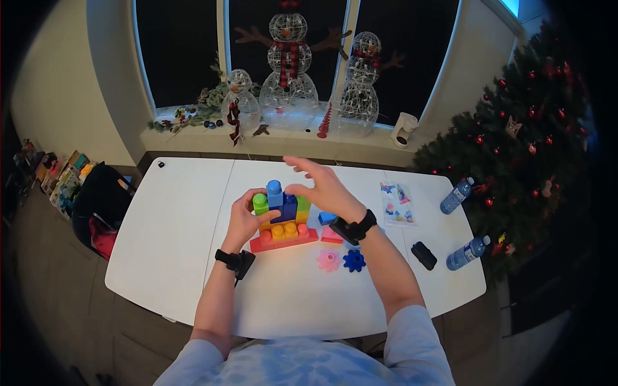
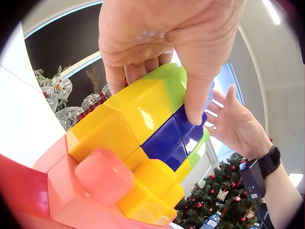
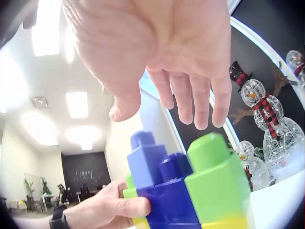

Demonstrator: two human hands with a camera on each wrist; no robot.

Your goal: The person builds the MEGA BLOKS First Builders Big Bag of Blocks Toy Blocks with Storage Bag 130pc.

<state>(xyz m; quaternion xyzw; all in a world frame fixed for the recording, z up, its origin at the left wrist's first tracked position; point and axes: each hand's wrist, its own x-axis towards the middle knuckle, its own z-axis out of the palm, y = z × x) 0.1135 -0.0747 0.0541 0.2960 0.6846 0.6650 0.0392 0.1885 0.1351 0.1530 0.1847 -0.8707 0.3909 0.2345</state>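
A build of toy building blocks [image 1: 284,211] stands on a long red base [image 1: 304,240]. Yellow blocks [image 2: 145,109] sit low in it, dark blue ones [image 3: 167,200] in the middle, and a light blue block [image 1: 274,192] tops it. A green block [image 3: 212,179] is at each side. My left hand [image 1: 243,222] grips the build's left side, thumb [image 2: 194,98] across the front and fingers behind, partly hidden. My right hand [image 1: 327,191] hovers over the upper right of the build, fingers extended and apart, holding nothing.
Right of the build lie a blue block [image 1: 326,218], a pink block [image 1: 331,235], a pink gear [image 1: 328,260] and a dark blue gear [image 1: 354,260]. Farther right are a picture sheet [image 1: 398,204], a black case [image 1: 423,255] and two water bottles [image 1: 457,195] on the white table [image 1: 174,225].
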